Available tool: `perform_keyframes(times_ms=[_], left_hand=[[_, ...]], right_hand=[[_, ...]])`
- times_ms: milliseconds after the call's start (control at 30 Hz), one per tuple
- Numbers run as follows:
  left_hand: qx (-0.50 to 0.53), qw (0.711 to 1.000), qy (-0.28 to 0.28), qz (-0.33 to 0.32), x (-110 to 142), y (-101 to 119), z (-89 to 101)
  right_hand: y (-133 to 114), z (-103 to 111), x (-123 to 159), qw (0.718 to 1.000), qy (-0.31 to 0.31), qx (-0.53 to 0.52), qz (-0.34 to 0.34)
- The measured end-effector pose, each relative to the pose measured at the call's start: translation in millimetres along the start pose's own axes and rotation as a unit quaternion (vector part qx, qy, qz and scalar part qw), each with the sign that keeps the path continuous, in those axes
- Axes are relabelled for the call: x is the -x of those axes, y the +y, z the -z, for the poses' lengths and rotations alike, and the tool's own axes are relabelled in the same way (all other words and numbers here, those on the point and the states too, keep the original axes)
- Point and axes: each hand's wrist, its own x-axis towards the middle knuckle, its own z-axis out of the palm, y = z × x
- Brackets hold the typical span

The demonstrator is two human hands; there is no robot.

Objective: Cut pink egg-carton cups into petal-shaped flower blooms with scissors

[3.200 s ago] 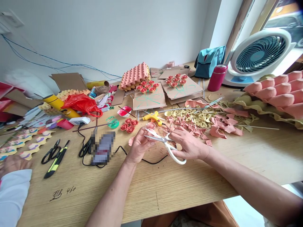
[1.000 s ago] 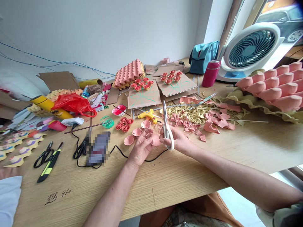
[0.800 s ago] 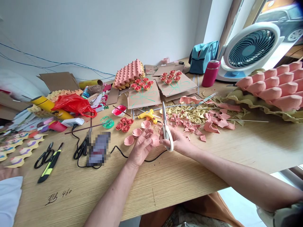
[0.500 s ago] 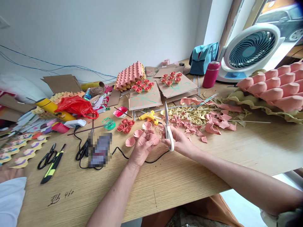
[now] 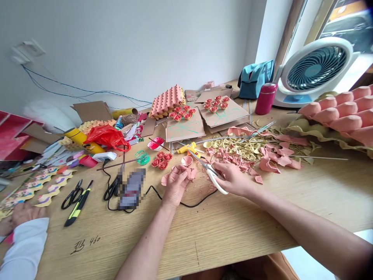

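Between its thumb and fingers, my left hand pinches a pink egg-carton cup with slits in its edge. Just to the right, my right hand grips white-handled scissors, whose blades point up and left, close above the held cup. Another pink cup lies behind the hands, and one more is partly covered by my left hand. A cluster of red paper roses sits beyond my left hand. A yellow glue gun rests behind the cups.
Pink and yellow carton scraps spread to the right. Cardboard sheets at the back carry more roses. Egg trays and a fan stand at right. A utility knife and black scissors lie left, near another person's sleeve.
My right hand has swung the scissors from upright to slanting left, bringing the blades over the cup. The view has shifted left, showing more of the other person's hands.
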Motion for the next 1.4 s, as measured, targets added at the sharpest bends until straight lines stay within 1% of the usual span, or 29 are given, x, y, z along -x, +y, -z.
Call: perform_keyframes(times_ms=[133,200,267,333,433,500,600,700,933,1067,1200,1400], left_hand=[[-0.028,0.999,0.026,-0.015,-1,-1,-1.6],[-0.066,0.995,0.063,-0.045,-1,-1,-3.4],[-0.131,0.981,0.107,-0.093,0,-1,-4.6],[-0.207,0.958,0.135,-0.143,2,0,-4.5],[-0.277,0.931,0.144,-0.188,5,0,-2.9],[-0.283,0.927,0.141,-0.199,7,0,-2.4],[-0.276,0.93,0.129,-0.206,8,0,-3.9],[-0.258,0.937,0.126,-0.2,6,2,-6.9],[-0.144,0.971,0.138,-0.132,1,6,-9.7],[-0.093,0.983,0.122,-0.097,2,7,-11.6],[-0.077,0.989,0.106,-0.065,4,7,-15.1],[-0.06,0.995,0.067,-0.044,6,6,-18.1]], right_hand=[[-2,1,0,0.993,-0.011,0.098,0.057],[-3,1,0,0.989,-0.017,0.128,0.074],[-3,-1,1,0.984,-0.019,0.157,0.08],[-1,-2,1,0.98,-0.016,0.181,0.084],[2,-2,0,0.976,-0.011,0.204,0.081],[4,-3,0,0.974,-0.012,0.214,0.079],[5,-3,0,0.971,-0.015,0.224,0.085],[6,-4,0,0.97,-0.021,0.227,0.08],[0,-2,-1,0.965,-0.016,0.252,0.074],[0,-3,0,0.955,-0.001,0.287,0.073],[1,-4,1,0.947,0.011,0.313,0.074],[-6,-1,1,0.949,-0.012,0.309,0.066]])
